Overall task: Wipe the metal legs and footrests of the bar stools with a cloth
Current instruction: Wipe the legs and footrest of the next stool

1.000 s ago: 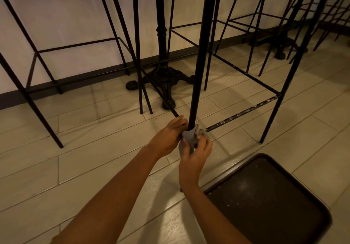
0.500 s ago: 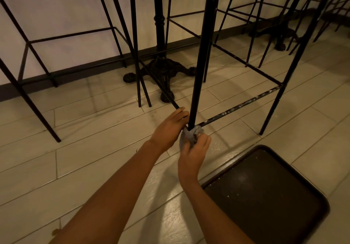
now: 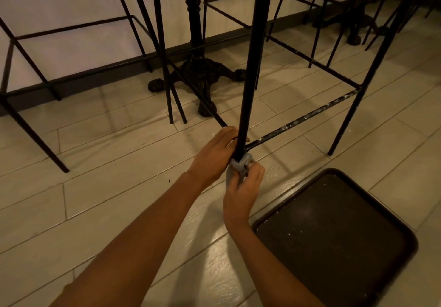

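Observation:
A black metal stool leg [image 3: 251, 68] runs down the middle of the view to my hands. A grey cloth [image 3: 241, 165] is wrapped around the leg just below the joint where the scuffed footrest bar [image 3: 307, 118] meets it. My right hand [image 3: 242, 191] pinches the cloth from the near side. My left hand [image 3: 214, 156] wraps the leg at the joint from the left, touching the cloth. The lowest part of the leg is hidden behind my hands.
Several more black bar stools [image 3: 31, 87] stand along the white wall. An ornate cast-iron table base [image 3: 202, 73] sits behind the leg, a second one [image 3: 350, 20] at the far right. A dark square seat or tray [image 3: 334, 237] lies on the pale plank floor at lower right.
The view has tilted and shifted slightly. Both hands stay at the leg's footrest joint, the cloth has slid a little lower on the leg, and my right hand has closed tighter on it.

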A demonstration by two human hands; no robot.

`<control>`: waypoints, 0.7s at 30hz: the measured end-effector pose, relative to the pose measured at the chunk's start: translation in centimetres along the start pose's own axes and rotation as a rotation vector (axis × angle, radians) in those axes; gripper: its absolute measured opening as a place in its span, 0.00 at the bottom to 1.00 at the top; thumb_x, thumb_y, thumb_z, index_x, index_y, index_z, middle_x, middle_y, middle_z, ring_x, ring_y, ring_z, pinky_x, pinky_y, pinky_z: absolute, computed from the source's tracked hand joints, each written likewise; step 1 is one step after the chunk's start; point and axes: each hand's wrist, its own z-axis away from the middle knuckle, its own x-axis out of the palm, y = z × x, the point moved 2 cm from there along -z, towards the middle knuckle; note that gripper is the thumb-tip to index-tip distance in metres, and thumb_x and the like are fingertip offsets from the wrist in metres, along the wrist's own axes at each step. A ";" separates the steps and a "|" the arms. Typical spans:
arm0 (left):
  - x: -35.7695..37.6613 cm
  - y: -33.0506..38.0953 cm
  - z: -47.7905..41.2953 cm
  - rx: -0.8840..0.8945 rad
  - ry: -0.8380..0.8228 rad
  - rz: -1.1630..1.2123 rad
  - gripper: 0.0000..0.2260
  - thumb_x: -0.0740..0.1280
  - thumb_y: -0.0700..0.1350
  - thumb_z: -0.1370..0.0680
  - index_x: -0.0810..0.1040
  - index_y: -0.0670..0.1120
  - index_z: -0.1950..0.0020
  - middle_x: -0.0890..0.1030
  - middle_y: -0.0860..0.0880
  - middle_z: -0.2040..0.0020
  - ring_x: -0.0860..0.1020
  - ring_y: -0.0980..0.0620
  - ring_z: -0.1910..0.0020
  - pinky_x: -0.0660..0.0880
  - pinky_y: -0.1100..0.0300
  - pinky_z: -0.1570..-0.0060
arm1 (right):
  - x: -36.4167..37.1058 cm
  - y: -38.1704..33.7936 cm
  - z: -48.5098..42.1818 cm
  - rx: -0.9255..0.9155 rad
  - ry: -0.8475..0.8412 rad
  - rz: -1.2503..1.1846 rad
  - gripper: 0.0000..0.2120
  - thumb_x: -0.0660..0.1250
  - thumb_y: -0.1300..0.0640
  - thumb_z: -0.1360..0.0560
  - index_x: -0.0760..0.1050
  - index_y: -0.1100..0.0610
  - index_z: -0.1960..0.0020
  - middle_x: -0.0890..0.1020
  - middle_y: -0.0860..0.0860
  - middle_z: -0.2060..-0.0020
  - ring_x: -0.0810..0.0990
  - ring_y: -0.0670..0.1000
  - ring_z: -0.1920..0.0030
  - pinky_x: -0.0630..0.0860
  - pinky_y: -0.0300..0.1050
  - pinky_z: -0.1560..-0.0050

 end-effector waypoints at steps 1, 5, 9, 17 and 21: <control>0.1 0.4 -0.1 0.033 0.024 -0.002 0.13 0.53 0.44 0.20 0.70 0.47 0.38 0.68 0.50 0.38 0.67 0.58 0.40 0.65 0.65 0.39 | -0.1 0.4 0.3 0.000 -0.002 0.009 0.09 0.63 0.62 0.25 0.70 0.63 0.46 0.71 0.51 0.53 0.70 0.38 0.54 0.71 0.29 0.54; 0.0 0.4 0.3 -0.011 -0.007 0.026 0.13 0.62 0.38 0.22 0.73 0.43 0.38 0.71 0.44 0.38 0.66 0.56 0.41 0.66 0.64 0.39 | -0.8 2.0 1.3 0.048 -0.047 0.032 0.05 0.62 0.61 0.24 0.71 0.61 0.48 0.73 0.52 0.55 0.71 0.36 0.55 0.71 0.30 0.55; 0.0 0.3 0.3 0.035 -0.024 0.026 0.13 0.63 0.38 0.23 0.72 0.43 0.38 0.70 0.45 0.37 0.69 0.52 0.40 0.66 0.66 0.39 | -1.0 2.3 1.2 0.077 -0.069 -0.027 0.05 0.63 0.61 0.24 0.71 0.60 0.48 0.74 0.54 0.54 0.73 0.37 0.54 0.70 0.26 0.54; 0.5 -0.1 0.4 0.022 -0.017 0.084 0.14 0.62 0.39 0.23 0.72 0.44 0.38 0.69 0.45 0.37 0.68 0.52 0.37 0.68 0.63 0.38 | -0.4 1.9 1.0 0.038 -0.012 -0.012 0.02 0.62 0.62 0.24 0.72 0.61 0.53 0.73 0.54 0.60 0.71 0.36 0.58 0.68 0.25 0.57; 0.6 -0.1 0.4 0.023 -0.005 0.099 0.14 0.59 0.38 0.23 0.73 0.43 0.38 0.70 0.44 0.38 0.71 0.49 0.39 0.72 0.60 0.39 | -0.7 3.0 2.0 0.054 0.010 0.040 0.04 0.63 0.68 0.26 0.72 0.62 0.57 0.72 0.55 0.63 0.70 0.35 0.62 0.68 0.25 0.59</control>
